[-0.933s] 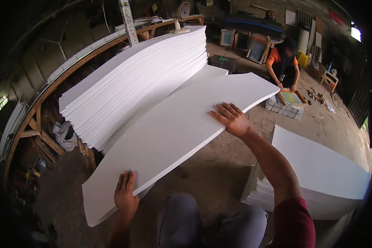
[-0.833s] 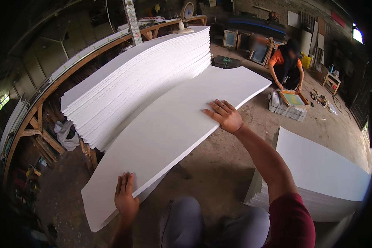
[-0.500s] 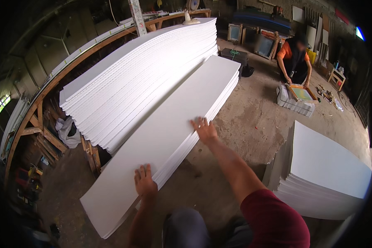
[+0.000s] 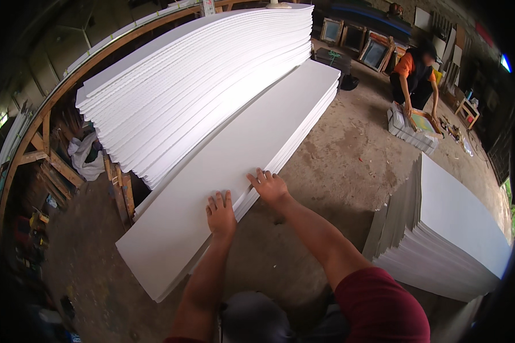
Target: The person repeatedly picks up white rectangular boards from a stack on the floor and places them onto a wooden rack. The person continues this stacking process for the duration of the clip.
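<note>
Left hand (image 4: 221, 215) lies flat, fingers spread, palm down on the top white sheet (image 4: 234, 171) of a low pile of long white boards on the concrete floor (image 4: 349, 166); it presses near the sheet's right long edge, toward the near end. Right hand (image 4: 269, 186) also open, fingers splayed, resting on the same edge just beyond the left hand, fingertips on the sheet face and the heel over the edge. Neither hand is closed around anything. The low pile runs from the near left of the floor diagonally toward the far right. Touching its left side stands a much taller stack of white sheets (image 4: 200, 86), resting on a wooden rack (image 4: 120, 188). A third white stack (image 4: 452, 240) sits on the floor to the right, well apart from the hands. At the far right another person in an orange top (image 4: 412, 77) bends over a small stack with a framed panel (image 4: 420, 123) on it.
</note>
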The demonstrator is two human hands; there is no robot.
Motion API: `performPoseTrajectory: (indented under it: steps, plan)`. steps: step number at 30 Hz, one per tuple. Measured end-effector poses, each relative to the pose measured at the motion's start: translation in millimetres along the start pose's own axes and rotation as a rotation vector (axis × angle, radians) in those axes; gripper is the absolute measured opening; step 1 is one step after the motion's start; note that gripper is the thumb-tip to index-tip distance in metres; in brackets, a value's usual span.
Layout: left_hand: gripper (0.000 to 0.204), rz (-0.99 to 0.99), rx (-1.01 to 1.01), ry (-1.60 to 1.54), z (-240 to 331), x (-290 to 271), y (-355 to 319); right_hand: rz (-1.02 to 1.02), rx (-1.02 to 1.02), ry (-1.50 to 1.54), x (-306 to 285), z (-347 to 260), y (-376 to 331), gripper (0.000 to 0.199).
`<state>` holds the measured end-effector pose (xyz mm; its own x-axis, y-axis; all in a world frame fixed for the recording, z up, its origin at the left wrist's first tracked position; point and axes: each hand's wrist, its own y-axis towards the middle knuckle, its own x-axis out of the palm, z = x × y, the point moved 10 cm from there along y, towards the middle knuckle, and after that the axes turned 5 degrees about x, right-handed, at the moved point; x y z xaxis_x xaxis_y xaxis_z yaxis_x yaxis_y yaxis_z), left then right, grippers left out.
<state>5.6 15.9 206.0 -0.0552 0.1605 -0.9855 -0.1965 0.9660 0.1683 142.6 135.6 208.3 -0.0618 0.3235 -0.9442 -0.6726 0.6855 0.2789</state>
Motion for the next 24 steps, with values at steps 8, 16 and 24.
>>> performPoseTrajectory:
  steps: [8,16,24]
  plan:
    - [0.073,0.042,0.130,-0.029,-25,-1,-8,0.106,-0.177,0.038,-19,-79,-3,0.063]
    - [0.079,0.031,0.090,-0.106,-81,-15,-63,-0.117,-0.045,-0.064,1,-52,15,0.074]
    - [0.100,-0.152,-0.366,-0.127,-216,-65,-164,-0.145,0.150,-0.070,19,-13,19,0.079]
